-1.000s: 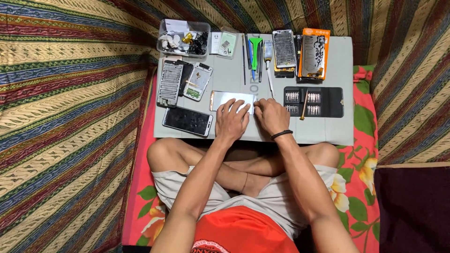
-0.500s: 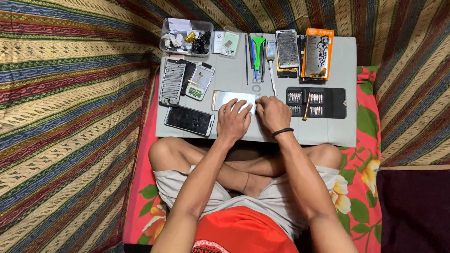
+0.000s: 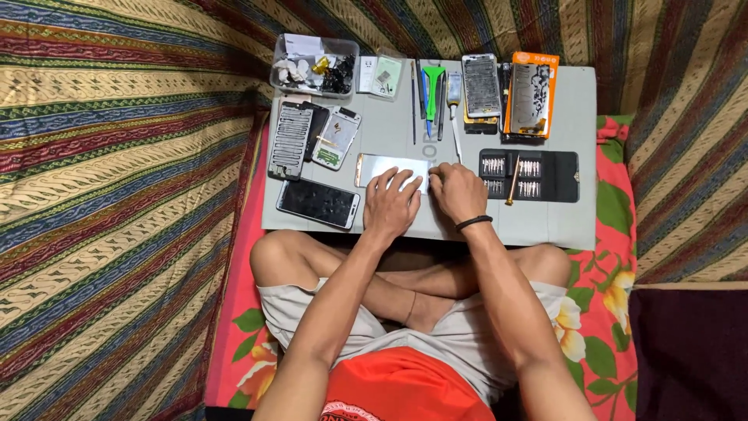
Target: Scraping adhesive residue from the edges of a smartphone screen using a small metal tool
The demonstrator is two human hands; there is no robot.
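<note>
Centrally on the grey work board (image 3: pixel 545 226) lies a pale, gold-edged phone panel (image 3: pixel 383 166), flat and face up, between a dark cracked phone (image 3: pixel 318 203) and a black screwdriver bit case (image 3: pixel 530 175). Left hand (image 3: pixel 392 204) rests spread on the panel's near half, fingers extended rather than closed; right hand (image 3: pixel 457 191) is curled at the panel's right end, whether pinching the edge cannot be told. Judged thin, light, stiff, slippery and easily cracked, the panel is best taken by its long edges.
</note>
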